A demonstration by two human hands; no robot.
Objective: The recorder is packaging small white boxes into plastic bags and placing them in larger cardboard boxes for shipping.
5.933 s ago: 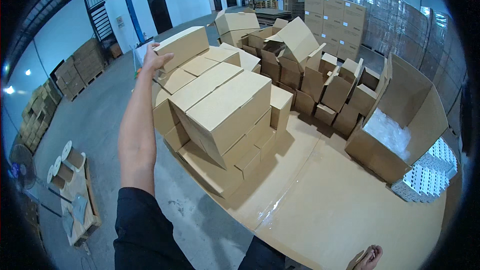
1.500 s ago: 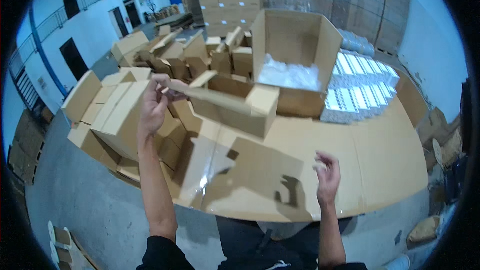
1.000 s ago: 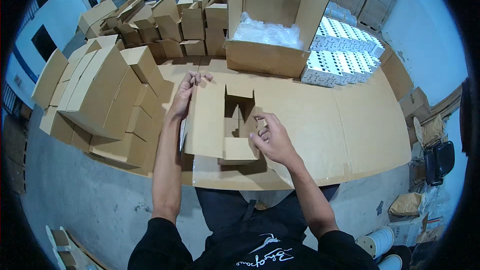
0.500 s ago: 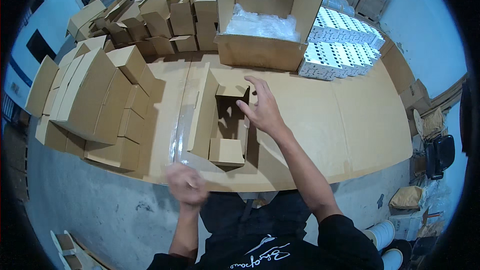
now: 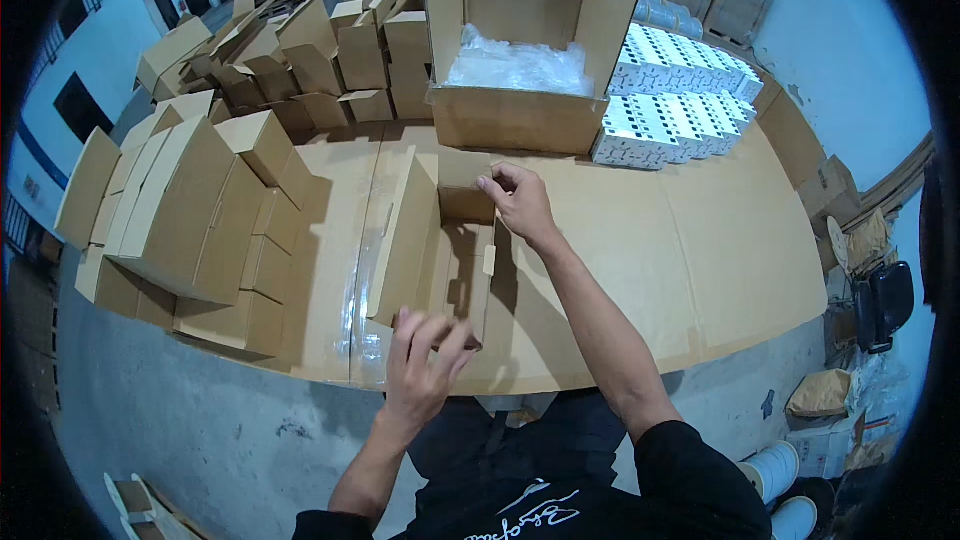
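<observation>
A small open cardboard box (image 5: 402, 250) lies in front of me, its long lid flap raised along the left side. At its far right corner, the thumb and fingers of my right hand (image 5: 520, 204) are pinched on the end flap. My left hand (image 5: 424, 368) is at the near end of the box, fingers bent over the edge there and covering most of the near flap. The inside of the box holds only shadow on brown cardboard.
Folded cardboard boxes (image 5: 190, 205) are stacked on the left, with several more at the back left. A large open carton (image 5: 520, 122) holding clear plastic bags (image 5: 520, 65) stands behind. White patterned packs (image 5: 672, 127) sit in rows at the back right. The table (image 5: 640, 250) is cardboard-covered.
My left hand has risen from below the table edge to the box's near end. My right hand has closed from spread fingers onto the far corner. The near flap no longer lies flat in view.
</observation>
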